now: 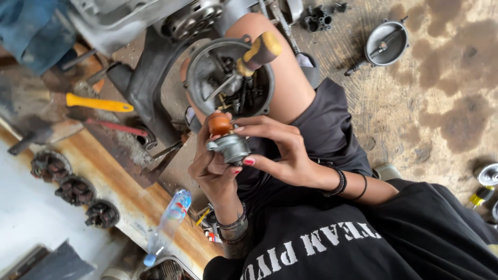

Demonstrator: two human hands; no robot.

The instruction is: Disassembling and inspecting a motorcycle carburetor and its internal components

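Note:
Both of my hands hold a small grey metal part with a rounded brown cap on top, close in front of my chest. My left hand cups it from the left and below. My right hand pinches it from the right, index finger stretched over the top and thumb under it. Just beyond, a round metal housing with springs and small parts inside rests against my bare knee. A screwdriver with a wooden handle sticks out of it.
A yellow-handled tool and a red-handled tool lie at the left near an engine casing. Three dark round parts sit in a row below them. A plastic bottle lies near my left wrist. A round metal cover rests on the stained floor.

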